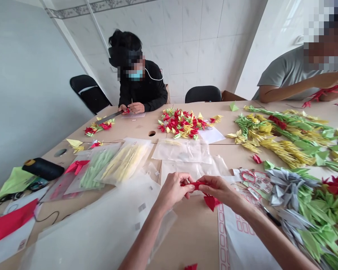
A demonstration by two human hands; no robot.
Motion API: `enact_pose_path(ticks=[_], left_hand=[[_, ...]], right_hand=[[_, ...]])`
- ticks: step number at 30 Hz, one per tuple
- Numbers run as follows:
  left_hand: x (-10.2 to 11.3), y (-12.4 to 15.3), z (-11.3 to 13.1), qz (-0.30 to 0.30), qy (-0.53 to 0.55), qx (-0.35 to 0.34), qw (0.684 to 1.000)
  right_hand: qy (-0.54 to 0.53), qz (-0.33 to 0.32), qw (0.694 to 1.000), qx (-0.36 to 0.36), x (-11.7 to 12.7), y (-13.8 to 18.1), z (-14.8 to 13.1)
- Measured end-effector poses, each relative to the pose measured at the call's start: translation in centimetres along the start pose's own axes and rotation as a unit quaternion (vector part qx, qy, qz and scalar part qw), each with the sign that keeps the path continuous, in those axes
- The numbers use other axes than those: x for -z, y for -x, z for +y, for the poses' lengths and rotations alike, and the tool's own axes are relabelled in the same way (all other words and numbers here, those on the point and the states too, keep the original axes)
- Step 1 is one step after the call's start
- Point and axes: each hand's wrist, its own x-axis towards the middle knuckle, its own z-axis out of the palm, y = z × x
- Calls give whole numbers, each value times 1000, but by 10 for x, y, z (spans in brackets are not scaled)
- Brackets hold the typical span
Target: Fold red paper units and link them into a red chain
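Head view: at the table's [194,232] near edge, about six o'clock in the frame, the left hand [173,189] and the right hand [219,189] meet over a red folded paper piece [210,200]. Both hands are closed on it, the fingertips pinching its upper strip between them, while a pointed red flap hangs just below the right hand.

At nine o'clock from the hands lie clear plastic bags [124,163] with yellow and green folded pieces inside, and farther out a black case [43,168] and a red paper sheet [14,219].

At twelve o'clock, past more flat bags, sits a heap of red and yellow folded pieces [183,125].

At three o'clock lie grey folded pieces [287,187] beside green ones [323,221], with long yellow and green chains [287,138] toward two o'clock.

Across the table at eleven o'clock a person in a black top [141,88] works with both hands at a small red piece. At one to two o'clock a person in a grey shirt [287,73] holds a red chain.
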Motion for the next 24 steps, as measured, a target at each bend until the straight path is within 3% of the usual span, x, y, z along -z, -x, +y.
enact_pose_path(ticks=[3,5,8,11,19,24], left_hand=[[-2,0,3,4,-10,5,1000],[-4,-1,5,18,-21,11,1000],[-7,-1,9,44,-47,17,998],[-8,-2,9,41,-46,17,998],[-3,0,6,-15,4,4,1000],[-3,2,10,-5,-8,-12,1000]], right_hand=[[71,30,997,2,-1,0,-4],[148,76,985,40,-6,1,-8],[273,161,942,114,-16,6,-15],[347,191,907,141,-20,12,-21],[161,99,980,58,0,5,-15],[83,98,991,33,5,0,-4]])
